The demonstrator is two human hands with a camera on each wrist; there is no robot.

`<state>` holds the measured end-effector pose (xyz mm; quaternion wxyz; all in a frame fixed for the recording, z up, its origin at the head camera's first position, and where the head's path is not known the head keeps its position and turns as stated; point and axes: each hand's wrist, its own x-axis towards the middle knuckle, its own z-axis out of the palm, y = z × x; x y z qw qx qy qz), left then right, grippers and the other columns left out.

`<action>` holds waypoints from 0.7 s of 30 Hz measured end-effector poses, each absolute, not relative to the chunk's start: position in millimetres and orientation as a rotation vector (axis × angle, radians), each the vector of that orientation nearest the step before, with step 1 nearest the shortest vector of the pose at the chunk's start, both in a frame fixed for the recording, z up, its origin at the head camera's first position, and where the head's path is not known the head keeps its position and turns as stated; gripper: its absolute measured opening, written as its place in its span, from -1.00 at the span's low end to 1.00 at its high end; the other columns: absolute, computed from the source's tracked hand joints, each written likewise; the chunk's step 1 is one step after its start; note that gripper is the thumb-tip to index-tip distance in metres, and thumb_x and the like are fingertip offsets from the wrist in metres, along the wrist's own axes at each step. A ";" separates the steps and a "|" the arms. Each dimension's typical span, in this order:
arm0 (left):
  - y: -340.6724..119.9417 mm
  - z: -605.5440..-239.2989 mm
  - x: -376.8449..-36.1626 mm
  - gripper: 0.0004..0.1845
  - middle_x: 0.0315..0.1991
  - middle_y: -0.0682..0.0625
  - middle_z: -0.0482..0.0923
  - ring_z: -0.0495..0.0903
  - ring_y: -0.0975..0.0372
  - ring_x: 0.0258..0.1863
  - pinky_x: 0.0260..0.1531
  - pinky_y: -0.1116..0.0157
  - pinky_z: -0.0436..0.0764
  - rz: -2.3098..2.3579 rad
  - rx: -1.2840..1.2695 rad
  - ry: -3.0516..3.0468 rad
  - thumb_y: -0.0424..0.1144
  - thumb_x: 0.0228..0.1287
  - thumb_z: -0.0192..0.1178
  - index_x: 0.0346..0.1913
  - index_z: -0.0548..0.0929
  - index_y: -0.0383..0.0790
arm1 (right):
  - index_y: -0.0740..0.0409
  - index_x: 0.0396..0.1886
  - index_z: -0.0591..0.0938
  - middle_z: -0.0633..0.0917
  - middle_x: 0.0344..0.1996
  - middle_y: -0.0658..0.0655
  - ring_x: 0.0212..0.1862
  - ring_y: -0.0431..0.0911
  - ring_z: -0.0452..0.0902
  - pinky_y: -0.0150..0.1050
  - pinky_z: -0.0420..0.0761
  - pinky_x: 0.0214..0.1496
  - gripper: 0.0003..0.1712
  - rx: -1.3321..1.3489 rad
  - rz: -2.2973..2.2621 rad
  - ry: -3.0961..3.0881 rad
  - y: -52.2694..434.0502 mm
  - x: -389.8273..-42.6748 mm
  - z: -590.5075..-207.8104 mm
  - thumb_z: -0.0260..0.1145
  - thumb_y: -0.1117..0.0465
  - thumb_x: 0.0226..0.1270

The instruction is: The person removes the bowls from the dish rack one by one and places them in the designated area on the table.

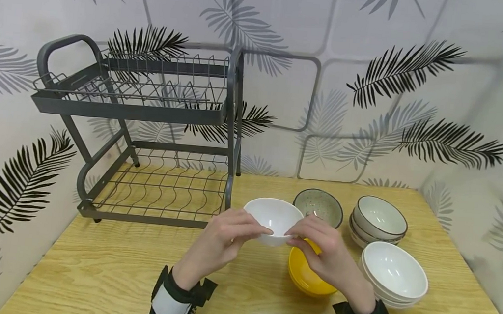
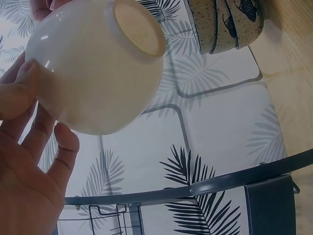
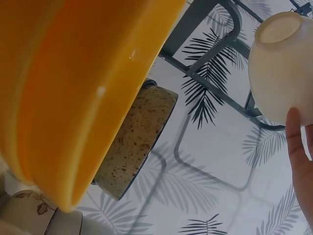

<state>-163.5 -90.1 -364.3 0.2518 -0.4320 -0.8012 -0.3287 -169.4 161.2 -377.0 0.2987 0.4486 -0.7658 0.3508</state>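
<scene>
Both hands hold a small white bowl [image 1: 274, 210] by its near rim, above the wooden table. Its mouth faces up in the head view, and its pale foot ring [image 2: 139, 29] shows in the left wrist view. The left hand [image 1: 227, 234] pinches the rim from the left, thumb on the inner wall. The right hand [image 1: 326, 249] pinches the rim on the right side; in the right wrist view one finger [image 3: 295, 134] lies against the bowl's outside. Yellow bowls [image 1: 308, 275] sit stacked below the right hand, partly hidden by it.
A two-tier dark dish rack [image 1: 157, 115] stands at the back left against the patterned wall. Speckled bowls [image 1: 318, 206] are behind the right hand. Farther right are stacked dark-rimmed bowls [image 1: 379, 219] and stacked white bowls [image 1: 395, 272], all on the wooden table [image 1: 127, 270].
</scene>
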 end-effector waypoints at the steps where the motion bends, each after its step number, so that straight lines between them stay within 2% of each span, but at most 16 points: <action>1: -90.0 -364.5 -163.5 -0.65 -0.24 0.06 0.79 0.72 0.22 -0.13 -0.01 0.25 0.70 -0.894 -1.180 -2.184 -0.56 0.12 0.35 -0.09 0.81 -0.12 | 0.17 -0.28 0.69 0.75 -0.36 0.03 -0.24 -0.14 0.57 -0.49 0.52 0.00 -0.66 1.198 0.928 -2.028 161.9 -169.7 -377.6 0.18 0.02 0.49; 5: -89.3 -364.9 -163.2 -0.72 -0.18 0.04 0.80 0.73 0.20 -0.10 0.01 0.26 0.68 -0.897 -1.190 -2.200 -0.45 0.16 0.39 -0.07 0.80 -0.12 | 0.16 -0.31 0.68 0.74 -0.39 0.00 -0.25 -0.16 0.55 -0.52 0.53 -0.05 -0.66 1.201 0.901 -2.031 166.0 -169.9 -380.6 0.18 0.01 0.49; 10: -88.9 -365.2 -161.5 -0.65 0.07 -0.03 0.75 0.71 0.12 0.10 0.08 0.16 0.65 -0.901 -1.150 -2.239 -0.28 0.18 0.42 0.06 0.74 -0.13 | 0.11 -0.32 0.69 0.74 -0.39 -0.04 -0.24 -0.18 0.57 -0.54 0.55 -0.02 -0.70 1.173 0.882 -2.068 174.8 -167.5 -383.9 0.21 0.01 0.45; 14: -88.7 -365.4 -161.3 -0.58 0.23 -0.06 0.65 0.62 0.09 0.26 0.19 0.04 0.62 -0.922 -1.123 -2.263 -0.25 0.22 0.39 0.17 0.68 -0.11 | 0.11 -0.32 0.70 0.74 -0.39 -0.05 -0.25 -0.20 0.56 -0.56 0.55 -0.02 -0.72 1.154 0.896 -2.075 183.6 -165.0 -385.3 0.23 0.02 0.44; 21: -88.5 -366.2 -161.9 -0.54 0.30 -0.09 0.59 0.52 0.08 0.37 0.33 -0.01 0.53 -0.985 -1.131 -2.303 -0.23 0.31 0.33 0.27 0.61 -0.13 | 0.10 -0.32 0.70 0.71 -0.41 -0.06 -0.27 -0.24 0.52 -0.53 0.53 -0.08 -0.72 1.154 0.913 -2.008 198.2 -160.9 -390.7 0.23 0.03 0.47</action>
